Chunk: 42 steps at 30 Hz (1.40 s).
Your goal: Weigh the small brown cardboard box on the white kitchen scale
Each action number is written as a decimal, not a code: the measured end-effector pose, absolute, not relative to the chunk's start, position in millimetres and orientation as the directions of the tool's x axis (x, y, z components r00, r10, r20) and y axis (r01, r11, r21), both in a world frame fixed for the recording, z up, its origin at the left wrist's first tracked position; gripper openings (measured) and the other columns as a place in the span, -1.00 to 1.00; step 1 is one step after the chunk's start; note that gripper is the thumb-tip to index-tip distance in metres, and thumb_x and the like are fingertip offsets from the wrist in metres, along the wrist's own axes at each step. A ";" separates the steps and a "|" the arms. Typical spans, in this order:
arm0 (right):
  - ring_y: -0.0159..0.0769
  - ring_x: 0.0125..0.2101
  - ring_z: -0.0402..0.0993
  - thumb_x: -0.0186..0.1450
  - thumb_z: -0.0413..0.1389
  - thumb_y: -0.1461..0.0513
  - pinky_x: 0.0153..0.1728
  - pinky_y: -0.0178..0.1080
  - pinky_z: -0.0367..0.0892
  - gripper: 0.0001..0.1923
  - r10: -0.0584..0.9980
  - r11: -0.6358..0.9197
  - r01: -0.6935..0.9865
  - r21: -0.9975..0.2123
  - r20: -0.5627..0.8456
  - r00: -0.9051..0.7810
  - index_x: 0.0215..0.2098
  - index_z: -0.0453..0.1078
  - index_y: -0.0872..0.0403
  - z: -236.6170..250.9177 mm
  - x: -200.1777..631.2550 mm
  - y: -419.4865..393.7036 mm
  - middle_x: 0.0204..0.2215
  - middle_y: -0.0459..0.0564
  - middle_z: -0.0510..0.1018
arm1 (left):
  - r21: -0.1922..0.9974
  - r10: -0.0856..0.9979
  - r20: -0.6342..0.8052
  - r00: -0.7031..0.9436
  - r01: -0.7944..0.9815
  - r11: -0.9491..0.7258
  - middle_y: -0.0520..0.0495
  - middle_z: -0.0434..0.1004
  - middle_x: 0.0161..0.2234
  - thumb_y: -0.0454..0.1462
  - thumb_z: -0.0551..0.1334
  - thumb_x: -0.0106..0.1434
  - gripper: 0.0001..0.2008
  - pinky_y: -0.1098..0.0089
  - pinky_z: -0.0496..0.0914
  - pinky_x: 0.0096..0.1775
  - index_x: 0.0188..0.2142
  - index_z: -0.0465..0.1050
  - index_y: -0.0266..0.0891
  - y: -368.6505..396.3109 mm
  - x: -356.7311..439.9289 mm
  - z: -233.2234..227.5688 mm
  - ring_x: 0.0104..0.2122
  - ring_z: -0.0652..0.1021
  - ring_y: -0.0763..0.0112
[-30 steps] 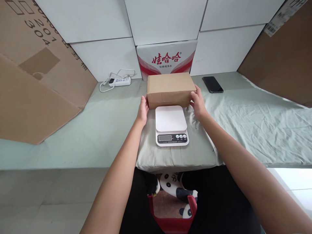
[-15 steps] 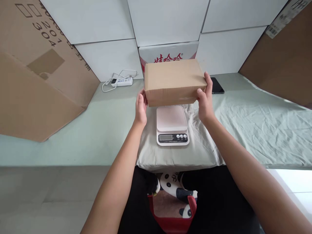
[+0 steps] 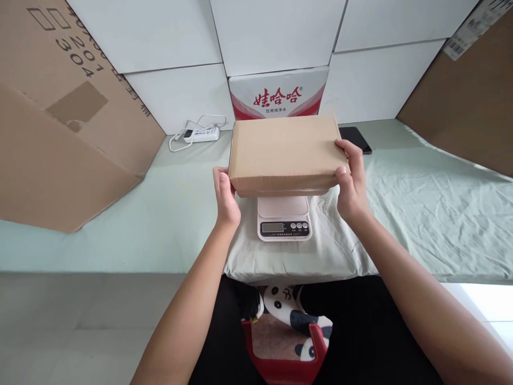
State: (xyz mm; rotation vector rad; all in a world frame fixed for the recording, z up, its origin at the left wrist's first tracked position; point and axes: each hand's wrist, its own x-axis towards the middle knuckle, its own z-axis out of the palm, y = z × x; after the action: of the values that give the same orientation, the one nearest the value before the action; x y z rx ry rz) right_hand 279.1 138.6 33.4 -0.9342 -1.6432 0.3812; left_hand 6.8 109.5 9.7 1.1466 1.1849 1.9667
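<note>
A closed brown cardboard box [image 3: 286,147] is held between my two hands above a white kitchen scale [image 3: 284,208]. My left hand [image 3: 226,198] grips its left end, thumb at the near corner and fingers partly hidden behind. On the right end, my right hand [image 3: 351,179] has its thumb on the near side and fingers over the top edge. The box covers the far part of the scale's platform; I cannot tell whether they touch. The scale's display and buttons face me, and no digits show on the display.
A white power bank with a cable [image 3: 201,133] lies at the back left. Behind the box's right end rests a black phone [image 3: 355,140]. A white and red carton [image 3: 276,96] stands at the back. Large cardboard panels [image 3: 60,155] flank the green cloth-covered table [image 3: 160,224].
Both hands have brought the cardboard box nearer to me and lower over the scale. More of the white and red carton shows behind it, and less of the scale's platform.
</note>
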 end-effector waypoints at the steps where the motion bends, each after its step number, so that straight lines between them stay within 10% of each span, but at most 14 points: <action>1: 0.13 0.35 0.42 0.54 -0.03 -0.22 0.39 0.30 0.36 -0.42 0.729 0.644 0.391 -0.657 0.683 -0.054 0.40 0.36 -0.28 31.3 281.7 139.4 0.33 0.03 0.49 | 0.894 0.795 0.384 -0.469 -0.024 -0.447 -0.04 0.43 -0.25 0.45 0.18 0.32 -0.34 0.24 0.50 -0.11 -0.26 0.31 -0.07 108.7 7.0 8.6 -0.15 0.57 0.21; 13: 0.10 0.39 0.43 0.58 -0.09 -0.18 0.42 0.26 0.34 -0.41 0.707 0.664 0.415 -0.622 0.704 -0.075 0.44 0.35 -0.21 25.7 290.8 139.4 0.38 0.05 0.50 | 0.886 0.842 0.451 -0.297 0.035 -0.462 -0.21 0.62 0.32 0.38 -0.03 0.48 -0.20 0.11 0.35 0.42 0.26 0.58 -0.07 93.2 12.7 11.0 0.48 0.44 0.01; 42: 0.15 0.31 0.47 0.55 -0.05 -0.23 0.36 0.29 0.36 -0.36 0.772 0.601 0.427 -0.676 0.630 -0.088 0.41 0.39 -0.14 17.4 296.7 130.1 0.31 0.14 0.56 | 0.941 0.866 0.333 -0.374 0.075 -0.330 -0.28 0.66 0.26 0.39 -0.02 0.48 -0.17 0.05 0.49 0.30 0.28 0.58 -0.13 76.4 18.4 10.2 0.32 0.59 -0.04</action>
State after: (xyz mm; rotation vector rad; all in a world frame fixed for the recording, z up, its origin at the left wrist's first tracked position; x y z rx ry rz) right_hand 296.7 130.1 17.4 -0.9932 -1.7164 0.3869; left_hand 18.4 76.4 10.2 1.2586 1.3191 1.7636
